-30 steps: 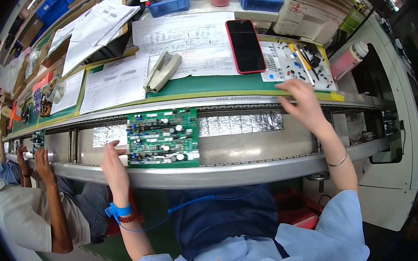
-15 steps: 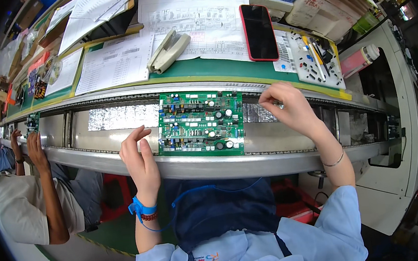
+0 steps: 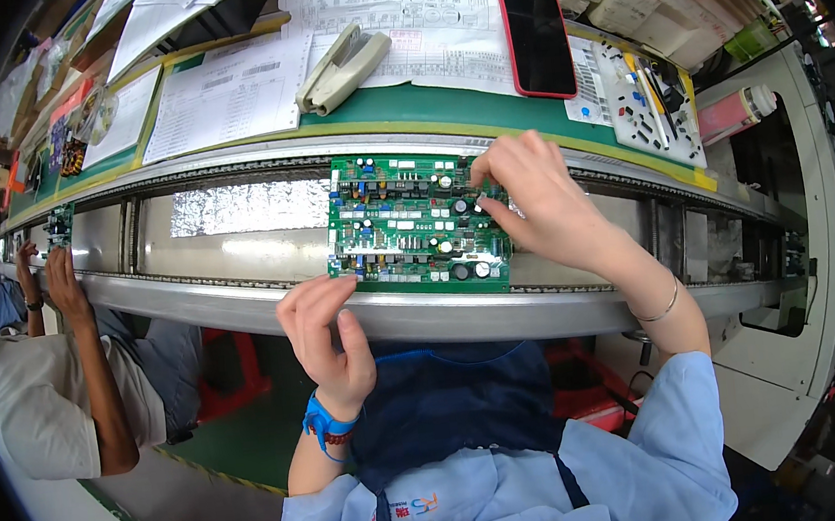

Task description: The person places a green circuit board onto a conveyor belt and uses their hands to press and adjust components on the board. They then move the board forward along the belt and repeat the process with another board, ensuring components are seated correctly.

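Note:
A green circuit board (image 3: 412,223), crowded with capacitors, white connectors and other small parts, lies across the two rails of a metal conveyor. My right hand (image 3: 545,203) is over its upper right part, thumb and fingers bent together in a pinch close to the surface. Whatever sits between those fingertips is too small and too covered to name. By the board's near left corner is my left hand (image 3: 328,339), its fingers loosely curved, thumb apart, holding nothing. A blue wrist strap (image 3: 326,420) circles that wrist.
Beyond the conveyor rail (image 3: 240,300) are papers (image 3: 231,98), a stapler (image 3: 347,69), a red-edged phone (image 3: 537,38) and a white tray (image 3: 639,104) of small parts and pens. At the left, a co-worker's hand (image 3: 66,284) works at another board (image 3: 60,225).
My right hand has come left, from beyond the board's right edge to over its upper right part. My left hand sits further right and lower, and the view has shifted slightly.

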### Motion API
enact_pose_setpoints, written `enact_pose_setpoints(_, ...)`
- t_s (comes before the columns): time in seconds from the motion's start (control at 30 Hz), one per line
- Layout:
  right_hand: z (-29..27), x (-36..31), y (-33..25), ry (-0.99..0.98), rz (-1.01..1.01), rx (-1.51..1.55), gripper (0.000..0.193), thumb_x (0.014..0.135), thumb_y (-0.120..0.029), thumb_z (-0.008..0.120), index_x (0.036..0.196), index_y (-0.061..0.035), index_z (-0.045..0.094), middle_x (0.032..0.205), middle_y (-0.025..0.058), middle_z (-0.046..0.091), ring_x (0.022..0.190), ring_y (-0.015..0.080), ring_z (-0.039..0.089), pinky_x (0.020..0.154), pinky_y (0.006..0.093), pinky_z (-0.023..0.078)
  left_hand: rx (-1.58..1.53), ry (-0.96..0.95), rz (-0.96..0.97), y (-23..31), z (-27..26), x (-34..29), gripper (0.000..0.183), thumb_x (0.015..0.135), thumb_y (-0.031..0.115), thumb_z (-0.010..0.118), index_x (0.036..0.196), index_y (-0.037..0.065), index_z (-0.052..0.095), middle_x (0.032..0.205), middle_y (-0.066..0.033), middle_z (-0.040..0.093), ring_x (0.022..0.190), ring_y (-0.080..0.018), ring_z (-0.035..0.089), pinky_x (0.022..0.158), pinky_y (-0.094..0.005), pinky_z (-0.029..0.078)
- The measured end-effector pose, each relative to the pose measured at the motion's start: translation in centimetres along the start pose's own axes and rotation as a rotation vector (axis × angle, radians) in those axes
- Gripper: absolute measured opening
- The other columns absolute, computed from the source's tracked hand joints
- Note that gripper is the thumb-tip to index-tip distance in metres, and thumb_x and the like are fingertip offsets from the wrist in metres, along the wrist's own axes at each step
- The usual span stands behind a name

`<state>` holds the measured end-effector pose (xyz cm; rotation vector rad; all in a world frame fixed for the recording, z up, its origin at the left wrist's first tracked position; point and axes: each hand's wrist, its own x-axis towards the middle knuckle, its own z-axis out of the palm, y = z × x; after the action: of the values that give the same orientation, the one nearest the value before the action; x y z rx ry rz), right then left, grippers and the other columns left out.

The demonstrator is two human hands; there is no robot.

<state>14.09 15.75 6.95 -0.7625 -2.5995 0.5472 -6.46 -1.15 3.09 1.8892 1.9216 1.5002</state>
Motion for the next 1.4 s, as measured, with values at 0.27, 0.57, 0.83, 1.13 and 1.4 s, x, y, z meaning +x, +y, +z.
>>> enact_pose_setpoints(0.27, -2.0, -2.9, -2.2, -0.244, 0.035, 0.228, 0.014, 0.076, -0.008, 0.067, 0.085, -0.0071, 0.056, 0.1, 0.0082, 0.046, 0.1, 0.0274, 0.043, 0.086, 0.0375, 0.034, -0.049, -0.13, 0.1, 1.9, 1.5, -1.3, 0.03, 0.069, -0.003, 0.059, 0.097, 0.007, 0.063, 0.1, -0.0053, 0.064, 0.094, -0.0256, 0.055, 0.086, -0.0375, 0.039)
enact_pose_setpoints(0.57, -1.0, -3.4, -3.0, -0.159, 0.013, -0.03, 0.022, 0.075, -0.01, 0.068, 0.093, -0.0098, 0.056, 0.099, 0.0063, 0.047, 0.099, 0.0265, 0.045, 0.084, 0.0392, 0.034, 0.024, -0.305, 0.169, 4.1, 3.5, -1.9, 0.033, 0.067, 0.001, 0.064, 0.099, 0.007, 0.063, 0.115, -0.007, 0.064, 0.101, -0.0242, 0.054, 0.09, -0.0367, 0.035)
enact_pose_setpoints(0.83, -1.2, -3.4, 0.1, 0.038, 0.13, 0.295, 0.018, 0.078, -0.001, 0.062, 0.095, -0.0046, 0.058, 0.089, 0.0088, 0.052, 0.087, 0.0234, 0.052, 0.079, 0.0338, 0.039, 0.108, -0.354, 0.198, 4.6, 4.6, -1.6, 0.036, 0.069, 0.009, 0.067, 0.105, 0.008, 0.062, 0.123, -0.0074, 0.061, 0.108, -0.0225, 0.052, 0.092, -0.035, 0.031)
enact_pose_setpoints(1.13, -0.4, -4.2, 2.2, 0.185, 0.18, 0.38, 0.012, 0.079, 0.006, 0.058, 0.091, 0.0015, 0.059, 0.087, 0.0098, 0.053, 0.081, 0.0207, 0.056, 0.072, 0.0297, 0.046, 0.248, -0.369, 0.183, 5.2, 5.2, -0.8, 0.04, 0.069, 0.015, 0.067, 0.108, 0.007, 0.062, 0.125, -0.0076, 0.06, 0.105, -0.0211, 0.051, 0.086, -0.0317, 0.028)
enact_pose_setpoints(1.4, -1.1, -4.9, 3.1, 0.185, 0.179, 0.366, 0.011, 0.081, 0.003, 0.057, 0.091, 0.0002, 0.059, 0.086, 0.0102, 0.053, 0.08, 0.0219, 0.056, 0.071, 0.0311, 0.045, 0.236, -0.383, 0.236, 5.7, 6.2, -0.6, 0.043, 0.068, 0.015, 0.066, 0.11, 0.006, 0.059, 0.126, -0.0085, 0.059, 0.099, -0.0201, 0.049, 0.085, -0.0313, 0.029)
